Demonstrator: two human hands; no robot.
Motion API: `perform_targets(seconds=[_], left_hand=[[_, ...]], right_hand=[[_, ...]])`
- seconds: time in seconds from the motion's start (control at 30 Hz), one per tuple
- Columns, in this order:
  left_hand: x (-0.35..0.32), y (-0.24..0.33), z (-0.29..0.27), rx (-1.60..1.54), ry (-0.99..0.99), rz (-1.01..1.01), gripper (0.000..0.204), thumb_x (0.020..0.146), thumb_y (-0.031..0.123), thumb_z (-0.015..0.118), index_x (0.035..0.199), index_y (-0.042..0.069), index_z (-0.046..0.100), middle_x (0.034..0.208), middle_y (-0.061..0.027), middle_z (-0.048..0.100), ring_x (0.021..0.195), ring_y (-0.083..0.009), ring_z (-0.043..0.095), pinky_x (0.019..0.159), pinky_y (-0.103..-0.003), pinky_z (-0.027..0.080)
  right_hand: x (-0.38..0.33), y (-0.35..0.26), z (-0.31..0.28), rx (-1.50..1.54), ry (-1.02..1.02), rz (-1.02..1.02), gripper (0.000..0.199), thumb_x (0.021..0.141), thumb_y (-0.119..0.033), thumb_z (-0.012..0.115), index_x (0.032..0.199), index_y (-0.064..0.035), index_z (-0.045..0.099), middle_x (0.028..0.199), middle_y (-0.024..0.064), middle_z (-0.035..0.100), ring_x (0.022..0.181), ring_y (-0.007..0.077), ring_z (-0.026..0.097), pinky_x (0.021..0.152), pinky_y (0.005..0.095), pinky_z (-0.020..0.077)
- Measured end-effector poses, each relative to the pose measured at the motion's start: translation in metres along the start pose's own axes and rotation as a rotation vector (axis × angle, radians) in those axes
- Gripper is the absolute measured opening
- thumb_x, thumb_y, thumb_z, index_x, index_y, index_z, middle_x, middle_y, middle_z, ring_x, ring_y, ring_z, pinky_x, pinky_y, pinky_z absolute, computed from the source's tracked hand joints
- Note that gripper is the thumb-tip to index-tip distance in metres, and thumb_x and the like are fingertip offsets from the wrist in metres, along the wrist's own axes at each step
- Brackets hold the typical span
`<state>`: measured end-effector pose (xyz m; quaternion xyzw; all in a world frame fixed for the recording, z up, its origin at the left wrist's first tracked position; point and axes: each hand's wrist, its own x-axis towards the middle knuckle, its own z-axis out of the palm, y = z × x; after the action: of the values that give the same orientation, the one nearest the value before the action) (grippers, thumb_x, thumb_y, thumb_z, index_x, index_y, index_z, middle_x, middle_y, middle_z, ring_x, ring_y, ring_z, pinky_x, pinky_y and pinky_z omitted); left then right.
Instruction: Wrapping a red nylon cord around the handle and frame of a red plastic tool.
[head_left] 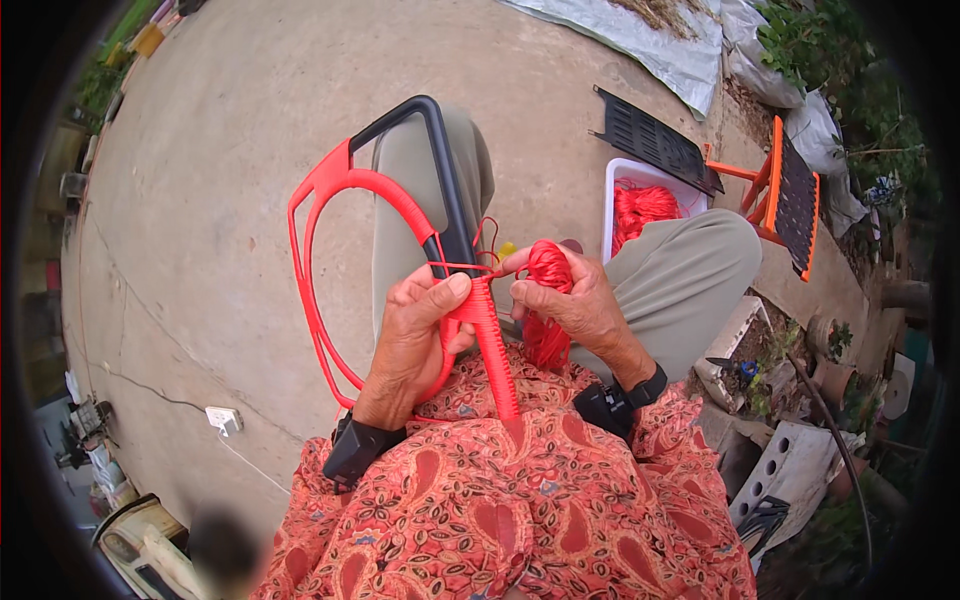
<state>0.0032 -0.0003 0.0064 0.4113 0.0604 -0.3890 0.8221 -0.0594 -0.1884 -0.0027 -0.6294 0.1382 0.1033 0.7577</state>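
While the left hand (418, 330) clamps the frame (330, 270) right where the red wrapping ends, thumb pressed flat on top of the last turns, the right hand (570, 300) is closed around a bundle of red plastic cord (547, 300), fingertips pinching the strand that runs across to the bar. So both hands are shut on something, nothing spread.

The frame sits upright over the lap: a black bar (440, 170) bent at the top, red plastic hoops bowing out to the left, and the wrapped stretch (492, 345) coming down toward the orange patterned shirt (500, 500).

My take on doing this bit well: keep that left thumb on the newest coil so it can't slacken, pull the cord snug each pass, and lay every turn touching the one before, no gaps or overlaps. Keep the bundle small enough to pass through the loop.

Room-wise, the concrete floor (220, 200) to the left is open, so the hoops can swing there. On the right it's tighter: a white tub of more red cord (640, 205) sits just beside the knee, with an orange chair (785, 195) near it.
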Motion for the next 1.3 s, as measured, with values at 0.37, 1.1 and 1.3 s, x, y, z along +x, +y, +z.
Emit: perform_targets(seconds=[0.37,1.1,1.3], left_hand=[[0.002,0.000,-0.001,0.047,-0.018,0.014,0.025,0.090,0.014,0.061,0.105,-0.004,0.055,0.083,-0.0130,0.066,0.054,-0.0102,0.057,0.039,-0.018,0.038],[0.001,0.002,0.000,-0.007,-0.031,0.006,0.026,0.089,0.014,0.063,0.107,-0.004,0.055,0.078,-0.0078,0.062,0.052,-0.0091,0.053,0.039,-0.020,0.037],[0.002,0.002,0.000,-0.008,-0.035,0.014,0.026,0.089,0.015,0.063,0.107,-0.002,0.055,0.078,-0.0068,0.063,0.050,-0.0080,0.052,0.036,-0.019,0.035]], right_hand=[[0.013,0.016,0.012,0.127,0.005,-0.066,0.021,0.083,-0.012,0.072,0.098,-0.0020,0.062,0.081,0.0015,0.064,0.066,0.0064,0.059,0.058,0.0193,0.0480],[-0.002,-0.009,-0.017,0.273,0.164,-0.064,0.020,0.088,-0.022,0.065,0.088,-0.0031,0.059,0.058,-0.0018,0.049,0.047,0.0068,0.046,0.046,0.0231,0.0404],[-0.010,-0.001,0.010,0.178,-0.179,0.264,0.018,0.087,-0.017,0.065,0.097,-0.0026,0.059,0.060,-0.0019,0.051,0.045,0.0065,0.044,0.044,0.0201,0.0371]])
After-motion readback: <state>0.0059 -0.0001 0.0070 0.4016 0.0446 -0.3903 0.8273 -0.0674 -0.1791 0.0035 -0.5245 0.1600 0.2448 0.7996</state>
